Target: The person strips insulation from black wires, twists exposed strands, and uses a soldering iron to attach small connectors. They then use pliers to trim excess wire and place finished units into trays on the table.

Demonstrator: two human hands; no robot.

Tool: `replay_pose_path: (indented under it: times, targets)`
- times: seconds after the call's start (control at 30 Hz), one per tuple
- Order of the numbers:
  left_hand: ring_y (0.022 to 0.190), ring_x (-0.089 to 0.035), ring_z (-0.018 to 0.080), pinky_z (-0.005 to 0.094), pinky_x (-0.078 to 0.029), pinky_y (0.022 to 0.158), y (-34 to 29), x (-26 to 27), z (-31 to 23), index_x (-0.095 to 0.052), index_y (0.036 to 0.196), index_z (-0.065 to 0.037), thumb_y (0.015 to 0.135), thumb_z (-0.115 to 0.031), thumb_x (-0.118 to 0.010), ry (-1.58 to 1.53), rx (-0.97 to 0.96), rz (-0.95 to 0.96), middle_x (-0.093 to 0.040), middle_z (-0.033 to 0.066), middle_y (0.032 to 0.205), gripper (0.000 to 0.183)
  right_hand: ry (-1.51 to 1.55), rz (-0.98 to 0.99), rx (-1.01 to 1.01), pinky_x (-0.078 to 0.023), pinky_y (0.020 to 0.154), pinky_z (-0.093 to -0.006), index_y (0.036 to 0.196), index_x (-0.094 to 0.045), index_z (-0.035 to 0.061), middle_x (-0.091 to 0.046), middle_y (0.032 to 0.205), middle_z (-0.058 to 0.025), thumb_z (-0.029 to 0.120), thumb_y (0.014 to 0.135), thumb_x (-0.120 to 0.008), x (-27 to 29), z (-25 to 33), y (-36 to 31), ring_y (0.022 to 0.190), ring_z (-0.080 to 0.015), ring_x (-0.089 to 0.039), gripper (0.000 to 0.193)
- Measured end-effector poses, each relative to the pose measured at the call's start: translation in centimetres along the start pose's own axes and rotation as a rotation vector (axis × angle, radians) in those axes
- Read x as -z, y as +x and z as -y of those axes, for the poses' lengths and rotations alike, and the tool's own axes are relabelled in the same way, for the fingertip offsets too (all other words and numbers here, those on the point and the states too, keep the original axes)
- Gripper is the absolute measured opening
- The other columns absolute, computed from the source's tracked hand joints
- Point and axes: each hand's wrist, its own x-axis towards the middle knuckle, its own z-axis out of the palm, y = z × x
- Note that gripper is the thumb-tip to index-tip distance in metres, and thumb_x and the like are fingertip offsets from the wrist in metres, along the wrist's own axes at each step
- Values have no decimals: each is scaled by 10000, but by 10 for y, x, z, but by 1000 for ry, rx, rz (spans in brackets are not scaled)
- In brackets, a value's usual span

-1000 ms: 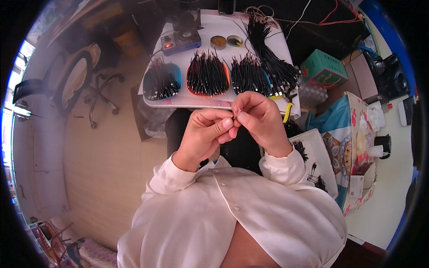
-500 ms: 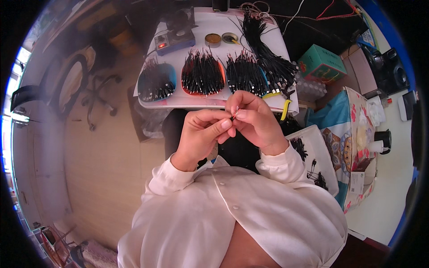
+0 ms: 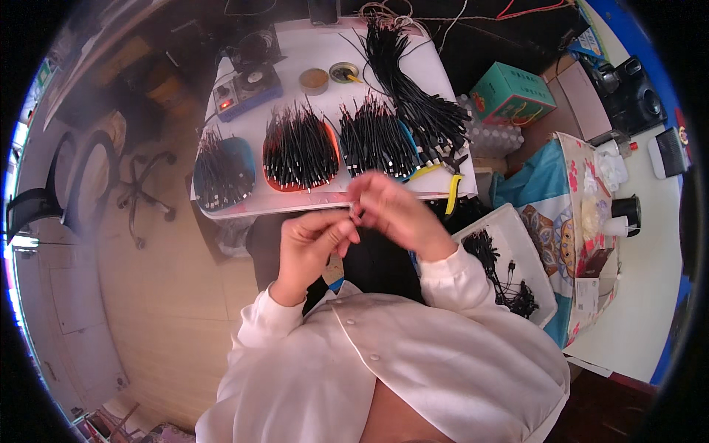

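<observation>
Left hand: raised before the chest, fingers curled, thumb and forefinger pinched together at 2 o'clock of the palm. Whatever it pinches is too small and blurred to make out; likely a thin black lead.

Right hand: just beside the left hand, at its 2 o'clock, fingertips meeting the left's. Motion-blurred; fingers bent inward, grip narrow, contents cannot be told.

Table: white, at 12 o'clock of the hands.

Blue tray: at 10 o'clock, holds short black leads.

Red tray: at 12 o'clock, heaped with black leads.

Second blue tray: at 1 o'clock, leads likewise.

Loose bundle: long black cables, running from the table's far edge toward 1 o'clock.

Yellow-handled pliers: at the table's near edge, at 2 o'clock, overhanging slightly.

Solder pot: blue base, far left of the table; two small tins beside it.

White bin: at 3 o'clock, beside the right sleeve, a few black cables inside.

Hazards, as judged: the pinched piece is slight and held over the lap, so a loosened pinch would drop it to the floor. A sleeve sweeping forward could knock the pliers off the edge or drag leads from a tray.
</observation>
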Motion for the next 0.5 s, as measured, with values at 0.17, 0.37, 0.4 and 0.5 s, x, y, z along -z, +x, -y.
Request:
replay_pose_path:
  times: [0.17, 0.37, 0.4, 0.5]
  targets:
    - [648, -598, 124, 220, -476, 581, 27, 2, 10, -671, 1021, 31, 952, -90, -584, -225, -13, -151, -689, 104, 858, 165, -1184, -566, 440, -473, 599, -293, 952, -630, 26, -633, 736, -73, 169, 858, -687, 42, 20, 77, 643, -163, -606, 181]
    - [927, -687, 253, 353, -588, 779, 39, 3, 10, -649, 1052, 28, 960, -92, -564, -329, -14, -270, -689, 172, 1001, 174, -1424, -702, 273, -505, 649, -441, 814, -600, 30, -659, 809, -138, 217, 802, -697, 42, 8, 105, 778, -352, -639, 212]
    - [914, -688, 252, 363, -598, 768, 42, 2, 9, -648, 1050, 41, 956, -90, -571, -359, -26, -292, -688, 172, 996, 178, -1329, -720, 326, -490, 598, -333, 853, -638, 15, -661, 750, -118, 168, 826, -707, 38, 11, 104, 634, -235, -637, 170]
    - [963, -674, 254, 379, -591, 798, 53, -2, 2, -648, 1052, 32, 959, -95, -567, -362, -32, -325, -678, 188, 1057, 177, -1028, -689, 501, -481, 595, -285, 853, -631, -2, -651, 728, -77, 141, 836, -709, 18, 26, 87, 613, -160, -613, 163]
